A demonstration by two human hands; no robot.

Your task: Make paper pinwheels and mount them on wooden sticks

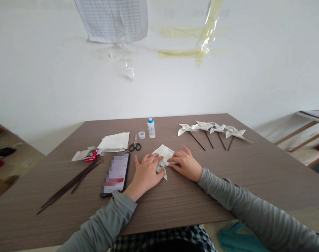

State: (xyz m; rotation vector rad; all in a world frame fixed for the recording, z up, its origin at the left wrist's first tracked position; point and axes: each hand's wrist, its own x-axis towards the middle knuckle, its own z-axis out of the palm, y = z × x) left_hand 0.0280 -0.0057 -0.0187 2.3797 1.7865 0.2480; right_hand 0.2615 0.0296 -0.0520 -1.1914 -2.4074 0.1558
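A small piece of folded printed paper (163, 151) lies on the table between my two hands, one pointed corner sticking out toward me. My left hand (148, 172) grips its left side with thumb and forefinger, the other fingers spread over the paper and table. At the right edge, my right hand (187, 163) pinches the paper between thumb and fingertips, with one finger raised. The fingers cover part of the folds. To the left of my left hand lies a phone (118, 175) with its screen lit and partly blurred.
Scissors (135, 145), a clear cap (141, 135) and a blue-topped white bottle (151, 128) stand beyond the paper. Several paper pinwheels (234, 132) on sticks lie back right. At left are a paper stack (113, 141), a small red box (91, 154) and dark sticks (67, 185).
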